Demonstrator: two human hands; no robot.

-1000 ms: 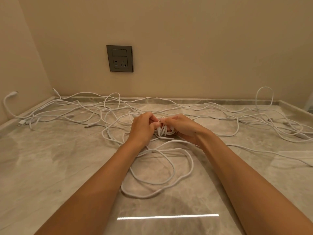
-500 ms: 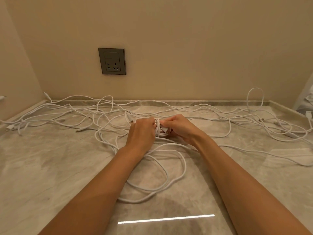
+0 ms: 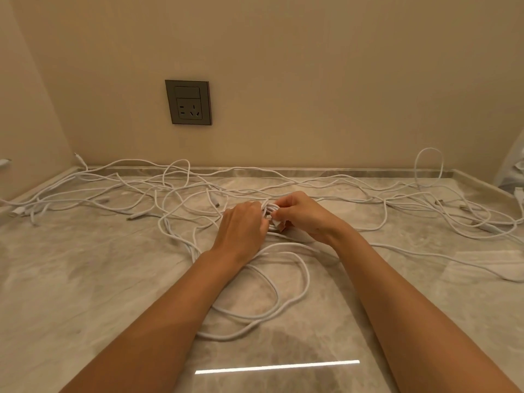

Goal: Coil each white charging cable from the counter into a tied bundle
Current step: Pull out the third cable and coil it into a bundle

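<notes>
White coil in curled grip of left hand and right hand, loose cables reaching counter edges.

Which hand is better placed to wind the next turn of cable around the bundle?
Probably the right hand: it pinches a strand at the bundle, while the left hand grips the bundle, holding it steady.

Your counter: grey marble, glossy | on it: white cables, loose, tangled left to right | one slack loop nearest you
</notes>
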